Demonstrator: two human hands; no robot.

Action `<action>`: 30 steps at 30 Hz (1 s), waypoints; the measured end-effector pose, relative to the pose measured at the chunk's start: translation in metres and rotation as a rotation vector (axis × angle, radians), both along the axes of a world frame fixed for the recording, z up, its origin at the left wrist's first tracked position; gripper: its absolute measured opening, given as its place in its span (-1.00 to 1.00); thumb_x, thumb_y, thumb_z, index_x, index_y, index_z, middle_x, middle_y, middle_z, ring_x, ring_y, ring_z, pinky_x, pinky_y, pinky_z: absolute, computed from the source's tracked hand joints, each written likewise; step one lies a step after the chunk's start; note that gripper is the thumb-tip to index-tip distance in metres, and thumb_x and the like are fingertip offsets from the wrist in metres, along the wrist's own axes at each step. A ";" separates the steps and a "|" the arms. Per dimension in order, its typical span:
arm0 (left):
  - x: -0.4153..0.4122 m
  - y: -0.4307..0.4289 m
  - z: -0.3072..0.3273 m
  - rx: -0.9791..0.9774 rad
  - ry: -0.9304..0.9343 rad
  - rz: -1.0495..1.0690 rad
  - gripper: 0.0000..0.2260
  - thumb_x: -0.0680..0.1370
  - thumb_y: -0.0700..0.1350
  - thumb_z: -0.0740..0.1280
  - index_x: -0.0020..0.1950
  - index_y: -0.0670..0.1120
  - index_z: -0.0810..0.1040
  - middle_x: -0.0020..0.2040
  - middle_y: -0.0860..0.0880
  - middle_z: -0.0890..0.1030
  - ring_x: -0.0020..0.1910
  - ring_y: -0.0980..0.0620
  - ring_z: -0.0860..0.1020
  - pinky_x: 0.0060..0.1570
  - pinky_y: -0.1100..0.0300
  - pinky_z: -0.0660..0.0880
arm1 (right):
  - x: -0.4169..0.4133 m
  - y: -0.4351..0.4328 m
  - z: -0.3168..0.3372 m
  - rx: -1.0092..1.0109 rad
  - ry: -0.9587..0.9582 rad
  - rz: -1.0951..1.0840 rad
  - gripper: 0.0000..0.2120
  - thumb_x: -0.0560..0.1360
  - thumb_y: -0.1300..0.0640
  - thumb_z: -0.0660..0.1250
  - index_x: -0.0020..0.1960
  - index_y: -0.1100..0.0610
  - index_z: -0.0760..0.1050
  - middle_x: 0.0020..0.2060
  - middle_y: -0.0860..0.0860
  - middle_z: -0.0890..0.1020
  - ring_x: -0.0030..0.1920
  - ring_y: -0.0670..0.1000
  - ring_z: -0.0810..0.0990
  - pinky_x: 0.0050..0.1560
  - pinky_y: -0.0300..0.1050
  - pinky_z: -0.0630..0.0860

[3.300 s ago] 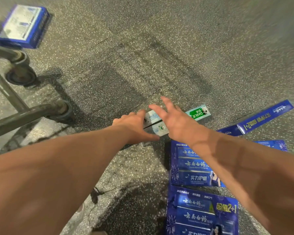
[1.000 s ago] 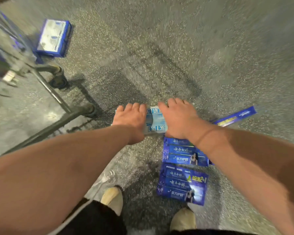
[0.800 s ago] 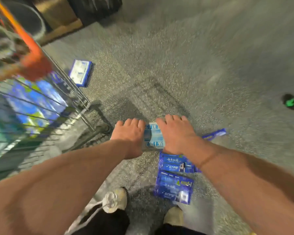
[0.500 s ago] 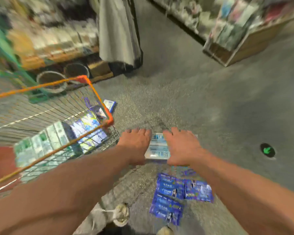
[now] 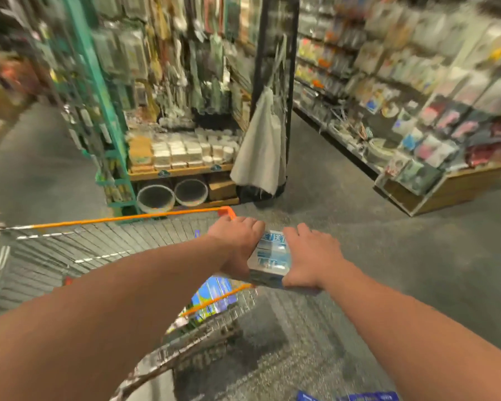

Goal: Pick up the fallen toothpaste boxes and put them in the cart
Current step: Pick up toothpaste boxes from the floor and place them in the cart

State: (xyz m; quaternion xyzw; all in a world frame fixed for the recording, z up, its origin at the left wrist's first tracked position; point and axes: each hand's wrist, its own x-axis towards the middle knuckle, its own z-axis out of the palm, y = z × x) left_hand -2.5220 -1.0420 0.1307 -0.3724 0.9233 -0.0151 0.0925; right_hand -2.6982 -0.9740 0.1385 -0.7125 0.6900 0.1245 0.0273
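Boxes (image 5: 271,254) lifted to cart (image 5: 128,218), clamped by left grip (image 5: 237,241), right grip (image 5: 310,253).

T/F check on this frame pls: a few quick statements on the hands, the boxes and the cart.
1. The left hand and right hand grip the toothpaste boxes between them. True.
2. The cart has a green rim. False: the rim is orange.
3. The toothpaste boxes lie inside the cart. False: they are held in the air by its corner.
4. Some blue boxes lie on the floor at the bottom edge. True.
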 end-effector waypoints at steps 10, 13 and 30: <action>0.110 -0.104 -0.023 -0.029 -0.068 -0.014 -0.21 0.37 0.20 0.51 0.46 -0.07 0.26 0.36 -0.08 0.42 0.36 -0.10 0.43 0.32 -0.02 0.33 | 0.119 -0.094 -0.038 -0.032 -0.071 -0.088 -0.13 0.19 -0.26 0.46 0.38 0.00 0.22 0.22 0.07 0.42 0.23 0.18 0.51 0.21 0.08 0.43; 0.117 -0.130 -0.038 -0.002 -0.087 -0.028 -0.26 0.39 0.18 0.51 0.43 -0.07 0.28 0.33 -0.07 0.43 0.34 -0.10 0.43 0.32 -0.01 0.33 | 0.133 -0.115 -0.058 0.002 -0.100 -0.153 -0.14 0.21 -0.24 0.47 0.38 0.00 0.20 0.26 0.07 0.40 0.27 0.17 0.49 0.22 0.08 0.40; 0.056 -0.304 -0.255 -0.016 -0.216 -0.369 -0.39 0.43 -0.06 0.45 0.43 -0.09 0.34 0.27 -0.07 0.47 0.33 -0.15 0.39 0.55 -0.22 0.05 | 0.126 -0.240 -0.297 -0.044 -0.290 -0.623 -0.84 0.33 0.27 0.37 -0.12 0.19 0.45 -0.29 0.15 0.51 -0.35 0.16 0.56 -0.40 -0.02 0.48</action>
